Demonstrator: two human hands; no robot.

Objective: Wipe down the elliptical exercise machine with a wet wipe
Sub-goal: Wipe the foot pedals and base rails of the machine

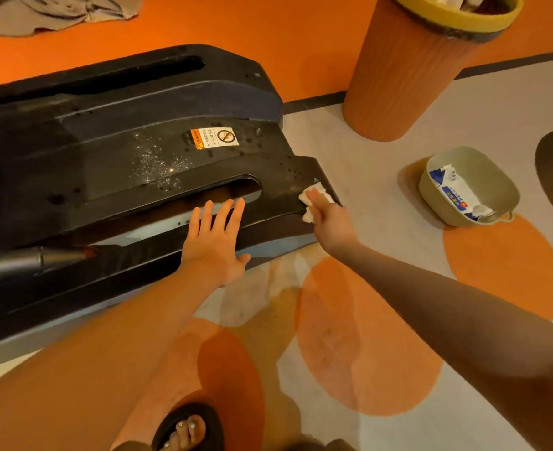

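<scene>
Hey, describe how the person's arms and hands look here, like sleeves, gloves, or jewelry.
Both forearms are bare, with no sleeve in view. The left hand and right hand wear no gloves, and no rings, watch or bracelets show. The right arm lies in shadow, so fine detail there is hard to tell.

Both bare arms reach forward and down. The left hand lies flat, palm down, fingers straight and slightly spread, thumb out to the side, resting on the black base of the machine. The right arm stretches out almost straight (it sits in deeper shadow than the left), and the right hand, knuckles up, presses a crumpled white wipe onto the base's corner, fingers bent over the wipe. The hands are apart.
</scene>
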